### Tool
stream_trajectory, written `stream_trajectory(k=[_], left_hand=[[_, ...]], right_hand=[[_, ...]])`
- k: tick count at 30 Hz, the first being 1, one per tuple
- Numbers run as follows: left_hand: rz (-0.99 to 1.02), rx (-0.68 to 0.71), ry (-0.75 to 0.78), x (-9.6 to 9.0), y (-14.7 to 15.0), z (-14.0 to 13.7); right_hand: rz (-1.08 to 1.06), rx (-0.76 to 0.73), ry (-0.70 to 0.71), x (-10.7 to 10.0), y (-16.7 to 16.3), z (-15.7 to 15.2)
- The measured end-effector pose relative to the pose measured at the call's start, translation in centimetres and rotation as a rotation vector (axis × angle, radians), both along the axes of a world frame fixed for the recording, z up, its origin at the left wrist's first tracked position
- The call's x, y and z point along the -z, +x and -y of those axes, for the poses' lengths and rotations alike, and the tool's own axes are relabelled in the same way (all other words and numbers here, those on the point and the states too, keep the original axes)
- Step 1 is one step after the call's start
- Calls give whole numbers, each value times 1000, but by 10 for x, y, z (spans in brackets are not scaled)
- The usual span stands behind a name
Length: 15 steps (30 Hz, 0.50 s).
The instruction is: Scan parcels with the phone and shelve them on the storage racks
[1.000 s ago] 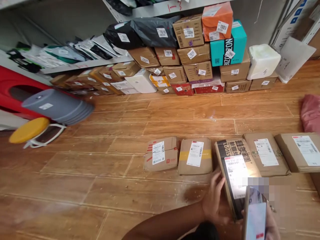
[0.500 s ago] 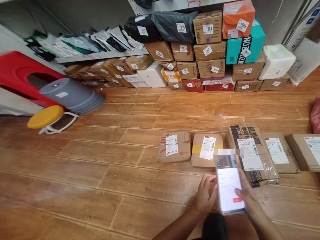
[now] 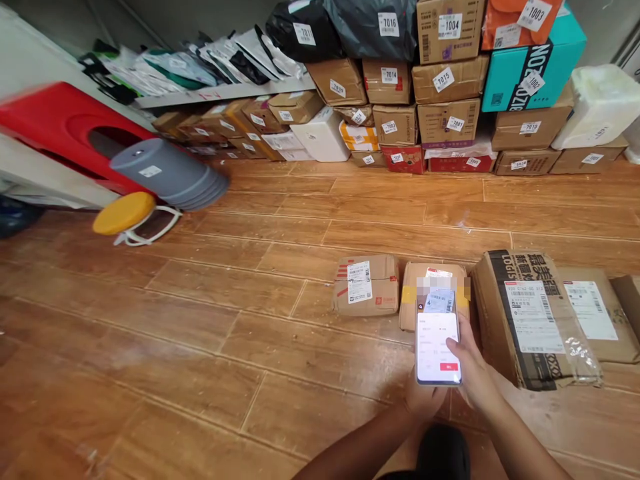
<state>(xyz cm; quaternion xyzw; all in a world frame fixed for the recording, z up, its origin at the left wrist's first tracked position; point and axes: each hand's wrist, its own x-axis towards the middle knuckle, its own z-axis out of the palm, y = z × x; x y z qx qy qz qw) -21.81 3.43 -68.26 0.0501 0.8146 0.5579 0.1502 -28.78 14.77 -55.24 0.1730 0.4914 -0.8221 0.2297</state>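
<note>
My right hand (image 3: 470, 367) is closed round a smartphone (image 3: 438, 357), with its thumb over the right side of the lit screen. A red button and a camera picture of a label show on the screen. My left hand (image 3: 424, 398) is at the phone's lower end, partly behind it, so its fingers are hidden. Just beyond the phone lies a cardboard box with yellow tape (image 3: 407, 310), its label partly covered by the phone. To the left sits a smaller labelled box (image 3: 385, 285); to the right, a large box with black print (image 3: 493, 307).
Another labelled box (image 3: 607, 293) lies farther right on the wooden floor (image 3: 200, 347). Numbered parcels (image 3: 445, 123) are stacked along the wall. A yellow stool (image 3: 125, 213), a grey bucket-like thing (image 3: 170, 175) and a red plastic piece (image 3: 65, 127) stand at the left.
The phone has moved left, from beside the large box to in front of the yellow-taped box. My left hand has gone from the phone's left side to under its lower end. The view has shifted right.
</note>
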Motion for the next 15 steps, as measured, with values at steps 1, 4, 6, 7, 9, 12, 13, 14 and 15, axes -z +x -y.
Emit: stream_trajectory(k=[1,4,6,7,9,12,13,14,15], left_hand=[[-9,-1,15,-1,0,0],[-45,14,40,-5,-1,-3],[-61,37,36,-9,-3,-3],[-62,48,40,-11,-4,-2],[-58,38,76,-15,-6,-1],[-38,26,145,-19,-9,0],[-33,25,160,-20,-10,-1],[-25,25,171,-20,-11,-1],[-14,29,174,-21,-11,-2]], right_hand=[[-6,-4,-3,0,-1,0],[-5,0,-7,1,-2,1],[3,9,1,1,-3,2],[6,10,3,2,-3,2],[15,7,1,2,-3,1],[20,1,0,3,-3,0],[18,-4,4,3,-3,-1],[13,-9,7,3,-4,-2],[6,-15,11,3,-4,-3]])
